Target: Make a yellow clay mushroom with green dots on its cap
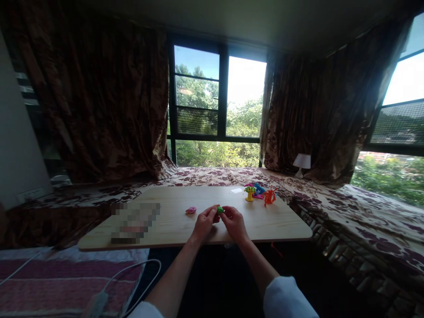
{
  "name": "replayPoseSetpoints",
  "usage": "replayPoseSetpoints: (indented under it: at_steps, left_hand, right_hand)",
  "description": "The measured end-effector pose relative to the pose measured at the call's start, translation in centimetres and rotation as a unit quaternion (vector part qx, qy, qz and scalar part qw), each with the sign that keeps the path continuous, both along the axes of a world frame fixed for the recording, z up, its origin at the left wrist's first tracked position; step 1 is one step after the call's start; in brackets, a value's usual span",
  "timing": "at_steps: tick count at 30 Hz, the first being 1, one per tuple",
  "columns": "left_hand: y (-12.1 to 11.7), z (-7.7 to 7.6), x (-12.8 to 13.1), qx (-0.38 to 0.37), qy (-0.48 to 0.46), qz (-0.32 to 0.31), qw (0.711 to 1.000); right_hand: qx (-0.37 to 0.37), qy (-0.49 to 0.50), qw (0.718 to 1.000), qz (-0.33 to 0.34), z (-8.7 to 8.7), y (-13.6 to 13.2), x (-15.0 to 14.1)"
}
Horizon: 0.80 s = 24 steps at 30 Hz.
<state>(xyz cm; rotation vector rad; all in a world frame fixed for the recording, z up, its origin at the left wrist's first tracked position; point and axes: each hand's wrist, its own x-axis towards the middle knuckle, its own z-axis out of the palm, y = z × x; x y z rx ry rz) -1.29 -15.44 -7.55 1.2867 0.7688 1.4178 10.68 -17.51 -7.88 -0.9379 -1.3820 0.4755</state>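
A small green piece [220, 210], too small to name, is pinched between the fingertips of both my hands above the near part of the wooden tabletop [172, 229]. My left hand [204, 222] grips it from the left, thumb and fingers closed. From the other side my right hand [234, 223] closes on the same piece. To the left of my hands lies a small pink piece [191, 210], apart from them. Toward the back right stand a yellow tree-like toy with a green top [249, 194], a blue figure [259, 189] and an orange spiky figure [270, 197].
A white slip of paper [236, 191] lies near the table's back edge. On the table's left is a blurred-out rectangular item [135, 223]. A power strip with a white cable [98, 302] rests at lower left. A small lamp [302, 162] stands on the flowered window seat [212, 176].
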Motion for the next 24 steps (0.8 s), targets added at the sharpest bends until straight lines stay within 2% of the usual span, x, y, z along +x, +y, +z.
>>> replayPoseSetpoints:
  at_steps: [9,15,24]
  left_hand:
    - [-0.16,-0.16,0.13,0.000,0.008,-0.009,1.000]
    - [0.03,-0.37,0.11,-0.008,-0.008,0.005,1.000]
    - [0.11,-0.40,-0.02,0.003,0.005,-0.010,1.000]
  right_hand:
    - [-0.016,0.021,1.000,0.017,-0.38,0.36,0.01]
    - [-0.033,0.038,0.996,0.068,-0.17,0.63,0.07]
    - [-0.030,0.030,0.998,0.038,-0.81,0.63,0.00]
